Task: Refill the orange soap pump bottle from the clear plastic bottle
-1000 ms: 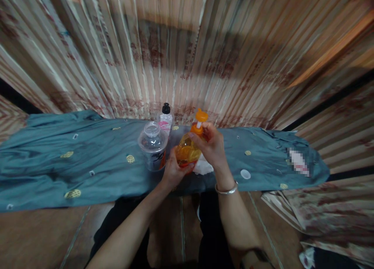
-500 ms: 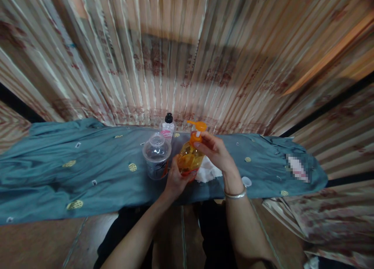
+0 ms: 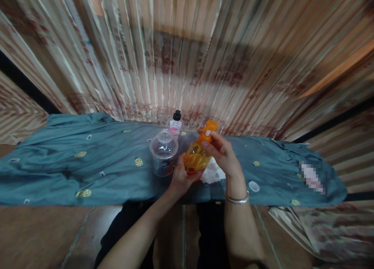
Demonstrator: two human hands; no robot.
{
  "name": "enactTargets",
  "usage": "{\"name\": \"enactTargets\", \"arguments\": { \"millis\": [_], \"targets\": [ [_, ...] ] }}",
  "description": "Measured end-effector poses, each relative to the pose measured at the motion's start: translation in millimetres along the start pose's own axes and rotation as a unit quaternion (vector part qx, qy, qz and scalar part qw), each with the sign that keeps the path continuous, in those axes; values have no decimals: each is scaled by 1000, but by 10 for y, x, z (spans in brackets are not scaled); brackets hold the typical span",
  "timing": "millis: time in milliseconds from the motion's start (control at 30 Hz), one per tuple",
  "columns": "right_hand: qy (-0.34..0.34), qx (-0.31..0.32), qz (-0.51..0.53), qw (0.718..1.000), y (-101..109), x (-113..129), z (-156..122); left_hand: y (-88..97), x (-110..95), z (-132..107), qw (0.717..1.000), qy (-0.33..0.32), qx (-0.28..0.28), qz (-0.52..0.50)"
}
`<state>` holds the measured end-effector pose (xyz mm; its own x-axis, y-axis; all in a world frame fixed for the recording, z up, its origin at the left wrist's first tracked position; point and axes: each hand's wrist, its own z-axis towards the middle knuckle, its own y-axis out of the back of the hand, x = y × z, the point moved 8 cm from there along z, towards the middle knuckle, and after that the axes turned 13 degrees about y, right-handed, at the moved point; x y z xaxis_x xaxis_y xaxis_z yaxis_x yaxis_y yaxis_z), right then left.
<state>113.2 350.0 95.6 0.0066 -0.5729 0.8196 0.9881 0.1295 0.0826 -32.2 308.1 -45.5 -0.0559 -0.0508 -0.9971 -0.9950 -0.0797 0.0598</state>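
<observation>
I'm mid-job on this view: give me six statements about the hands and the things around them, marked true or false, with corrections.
1. The left hand holds the body of the yellow bottle. True.
2. The right hand has fingers on the orange pump top. True.
3. The clear plastic cup stands right of the yellow bottle. False: it stands to its left.
4. The black-capped bottle lies on its side. False: it stands upright.
5. A silver bangle circles the right wrist. True.
6. The pale disc sits on the left thigh. False: it lies on the blue-green cloth.
</observation>
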Motion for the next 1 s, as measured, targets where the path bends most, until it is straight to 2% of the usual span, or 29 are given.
{"name": "enactTargets", "arguments": {
  "millis": [167,233,400,467,700,900,1000],
  "targets": [
    [15,-75,-32,997,86,21,-35,-23,-47,-8,999,24,19,-13],
    [12,-87,-44,995,110,10,-56,-27,-58,-11,999,29,24,-16],
    [-15,-16,-13,1000,102,45,-108,-54,-90,-32,999,28,37,-23],
    [-12,-7,-17,1000,108,70,-117,-50,-92,-37,999,27,31,-25],
    [31,-107,-99,989,165,47,-126,-44,-84,-50,999,24,26,-25],
    [19,-51,-53,997,98,159,-149,-30,-106,-65,999,22,26,-19],
    [22,-43,-91,995,91,168,-147,-16,-124,-70,999,23,26,-17]
  ]
}}
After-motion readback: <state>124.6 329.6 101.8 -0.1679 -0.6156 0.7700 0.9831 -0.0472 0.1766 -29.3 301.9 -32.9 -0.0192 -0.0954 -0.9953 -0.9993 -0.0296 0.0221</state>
